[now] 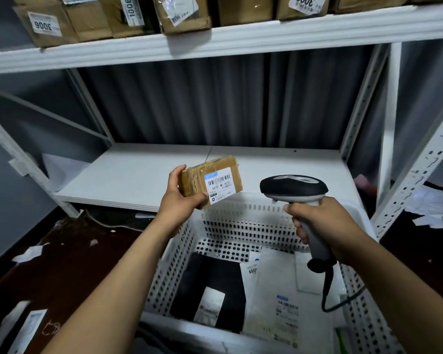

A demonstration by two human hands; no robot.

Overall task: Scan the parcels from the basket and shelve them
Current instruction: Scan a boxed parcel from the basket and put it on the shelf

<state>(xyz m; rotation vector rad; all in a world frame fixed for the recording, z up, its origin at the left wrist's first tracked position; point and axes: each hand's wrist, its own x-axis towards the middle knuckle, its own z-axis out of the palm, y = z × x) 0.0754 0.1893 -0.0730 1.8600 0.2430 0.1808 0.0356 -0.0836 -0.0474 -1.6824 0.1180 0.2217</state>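
Observation:
My left hand (180, 198) grips a small brown taped parcel (195, 178) by its left end, its white barcode label turned up and to the right. My right hand (325, 223) holds a black and grey barcode scanner (293, 188) by the handle, its head pointing left at the parcel from a short gap. Both are held above the white perforated basket (179, 256). Inside the basket lie a black parcel (210, 277) and white mailer bags (274, 292).
A white shelf board (143, 172) lies bare just behind the basket. The shelf above (215, 42) carries several brown labelled boxes. White perforated uprights (417, 180) stand at the right. Paper scraps litter the dark floor (69, 254). The scanner's cable (327, 290) hangs into the basket.

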